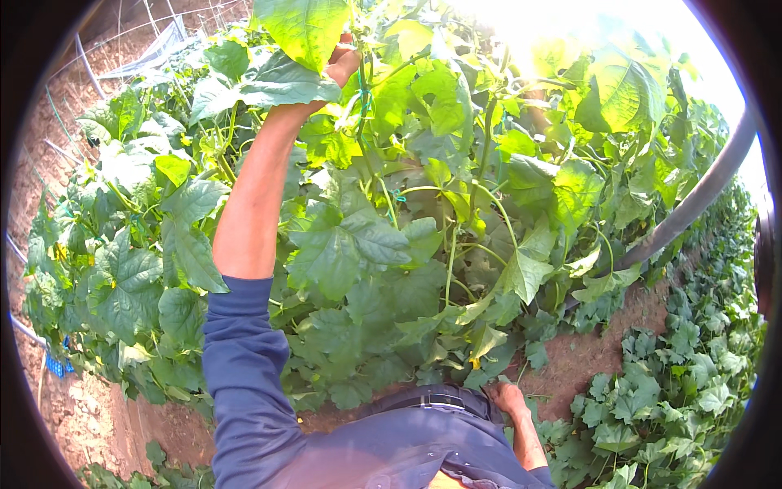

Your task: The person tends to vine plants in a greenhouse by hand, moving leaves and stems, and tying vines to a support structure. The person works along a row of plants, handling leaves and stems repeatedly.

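Note:
My left hand (343,61) is raised high among the vines, beside an upright cucumber-like vine stem (366,104) tied with green twine (365,95). Broad leaves partly cover that wrist and hand, so what its fingers hold, if anything, cannot be told. Low down, my right hand (507,396) hangs by the hip near the black belt (443,400); its fingers are partly hidden, and no held object shows. Between the hands stands a dense wall of leaves, with a large lobed leaf (345,244) at its middle and a small yellow flower (475,363) low on the right.
A grey pipe (690,202) slants through the foliage on the right. Brown soil (586,360) lies between this row and low leafy plants (672,391). At the left are thin wires, a sheet of clear plastic (153,52) and a blue mesh item (55,365).

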Tool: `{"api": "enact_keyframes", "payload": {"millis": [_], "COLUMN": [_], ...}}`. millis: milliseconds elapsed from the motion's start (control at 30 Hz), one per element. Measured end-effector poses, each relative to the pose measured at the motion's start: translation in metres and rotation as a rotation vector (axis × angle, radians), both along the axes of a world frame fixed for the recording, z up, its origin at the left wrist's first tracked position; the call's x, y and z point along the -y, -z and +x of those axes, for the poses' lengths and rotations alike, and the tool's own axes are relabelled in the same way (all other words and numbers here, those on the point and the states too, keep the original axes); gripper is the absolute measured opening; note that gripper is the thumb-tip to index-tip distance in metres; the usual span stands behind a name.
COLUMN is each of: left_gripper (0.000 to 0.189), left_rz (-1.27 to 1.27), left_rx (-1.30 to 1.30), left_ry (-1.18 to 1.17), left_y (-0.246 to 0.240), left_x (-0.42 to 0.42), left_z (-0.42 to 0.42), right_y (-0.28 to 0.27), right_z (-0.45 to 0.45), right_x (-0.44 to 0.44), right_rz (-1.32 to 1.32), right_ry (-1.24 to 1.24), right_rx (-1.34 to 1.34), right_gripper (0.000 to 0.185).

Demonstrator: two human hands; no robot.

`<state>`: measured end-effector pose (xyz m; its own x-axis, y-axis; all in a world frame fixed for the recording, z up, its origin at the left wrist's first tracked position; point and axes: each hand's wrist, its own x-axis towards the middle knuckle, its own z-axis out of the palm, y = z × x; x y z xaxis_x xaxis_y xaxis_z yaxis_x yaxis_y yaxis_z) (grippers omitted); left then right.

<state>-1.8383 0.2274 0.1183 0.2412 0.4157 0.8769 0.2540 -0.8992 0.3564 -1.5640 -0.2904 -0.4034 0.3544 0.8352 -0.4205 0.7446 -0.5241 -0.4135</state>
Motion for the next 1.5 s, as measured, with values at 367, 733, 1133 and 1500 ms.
{"api": "enact_keyframes", "payload": {"millis": [367, 733, 1133, 1500], "left_gripper": [0.038, 0.032, 0.047, 0.045], "left_rz": [-0.328, -0.311, -0.190, -0.190], "left_rx": [-0.173, -0.096, -0.161, -0.259], "left_ry": [0.241, 0.358, 0.197, -0.005], "left_y": [0.002, 0.009, 0.003, -0.004], "left_x": [0.008, 0.032, 0.050, 0.066], "left_z": [-0.006, -0.002, -0.006, -0.010], "right_y": [-0.327, -0.545, -0.575, -0.587], "right_z": [-0.042, -0.094, -0.109, -0.120], "right_x": [-0.160, -0.301, -0.369, -0.344], "right_rz": [0.705, 1.240, 1.156, 1.232], "right_ry": [-0.497, -0.416, -0.450, -0.334], "right_rx": [-0.193, -0.154, 0.565, 0.531], "right_gripper": [0.013, 0.017, 0.029, 0.023]}}
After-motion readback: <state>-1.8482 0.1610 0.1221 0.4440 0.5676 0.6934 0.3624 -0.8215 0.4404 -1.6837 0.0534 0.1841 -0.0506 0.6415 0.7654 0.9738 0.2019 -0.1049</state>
